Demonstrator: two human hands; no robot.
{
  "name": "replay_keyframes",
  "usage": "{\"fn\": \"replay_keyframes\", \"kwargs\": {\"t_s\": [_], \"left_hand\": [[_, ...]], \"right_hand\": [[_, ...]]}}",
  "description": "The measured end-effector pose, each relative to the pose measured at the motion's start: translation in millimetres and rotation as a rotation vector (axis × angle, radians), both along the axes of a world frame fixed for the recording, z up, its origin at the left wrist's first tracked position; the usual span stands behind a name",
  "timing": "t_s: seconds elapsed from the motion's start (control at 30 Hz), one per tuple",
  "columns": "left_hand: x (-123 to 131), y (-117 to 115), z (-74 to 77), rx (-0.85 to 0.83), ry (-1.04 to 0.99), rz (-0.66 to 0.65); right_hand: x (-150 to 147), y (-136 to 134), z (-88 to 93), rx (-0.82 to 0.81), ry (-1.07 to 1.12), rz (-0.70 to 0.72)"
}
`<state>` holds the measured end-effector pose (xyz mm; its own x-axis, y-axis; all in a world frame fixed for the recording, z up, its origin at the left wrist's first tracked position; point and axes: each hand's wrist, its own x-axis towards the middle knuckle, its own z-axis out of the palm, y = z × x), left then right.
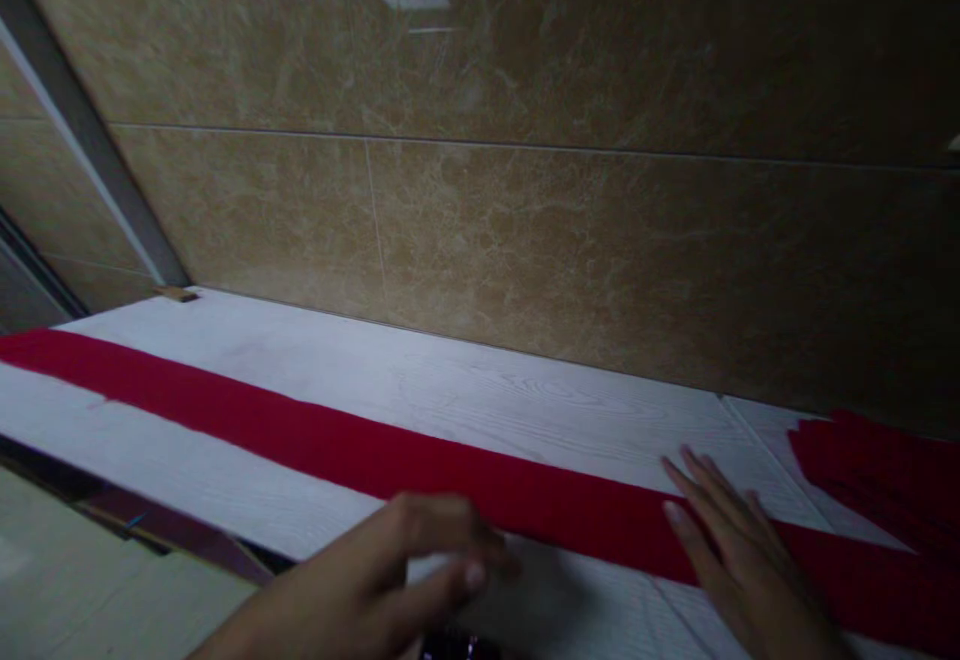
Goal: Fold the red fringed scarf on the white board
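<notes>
A long red strip of cloth (330, 440) lies flat along the white wood-grain table (480, 395), running from the far left to the lower right. My left hand (375, 580) is at the strip's near edge, fingers loosely bent and thumb apart from them, with nothing visible in its grasp. Whether it touches the cloth I cannot tell. Over the strip farther right, my right hand (742, 550) is stretched out with fingers spread, holding nothing. A dark shiny object (457, 645), only partly visible, shows below my left hand.
More red cloth (877, 470) lies gathered in layers at the table's right. A tan marbled tile wall (487, 230) borders the back edge. A small brown piece (176, 293) sits at the far left corner, by a grey metal post (112, 150). Pale floor (90, 580) shows lower left.
</notes>
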<state>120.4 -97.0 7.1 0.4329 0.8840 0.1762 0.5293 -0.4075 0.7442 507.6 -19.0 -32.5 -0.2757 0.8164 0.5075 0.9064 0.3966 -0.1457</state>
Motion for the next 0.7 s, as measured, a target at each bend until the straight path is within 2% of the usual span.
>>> {"fn": "replay_keyframes", "kwargs": {"t_s": [0.07, 0.13, 0.2, 0.3, 0.4, 0.5, 0.7], "left_hand": [[5.0, 16.6, 25.3, 0.133, 0.203, 0.031], [13.4, 37.8, 31.6, 0.203, 0.407, 0.054], [20.6, 54.7, 21.8, 0.224, 0.543, 0.064], [23.7, 63.3, -1.5, 0.203, 0.638, 0.106], [21.1, 58.5, -12.1, 0.154, 0.644, 0.15], [19.7, 53.5, -11.0, 0.134, 0.619, 0.162], [20.2, 57.0, -18.8, 0.221, 0.6, 0.194]], "right_hand": [[-65.3, -5.8, 19.3, -0.124, 0.003, 0.054], [-122.1, -12.0, 36.6, -0.258, -0.031, 0.098], [-163.8, -16.6, 47.7, -0.364, -0.074, 0.113], [-196.3, -17.9, 47.1, -0.456, -0.113, 0.082], [-201.7, -15.7, 33.4, -0.486, -0.126, 0.054], [-193.4, -15.8, 24.1, -0.469, -0.144, 0.053], [-147.8, -17.3, 25.4, -0.5, -0.204, -0.021]]}}
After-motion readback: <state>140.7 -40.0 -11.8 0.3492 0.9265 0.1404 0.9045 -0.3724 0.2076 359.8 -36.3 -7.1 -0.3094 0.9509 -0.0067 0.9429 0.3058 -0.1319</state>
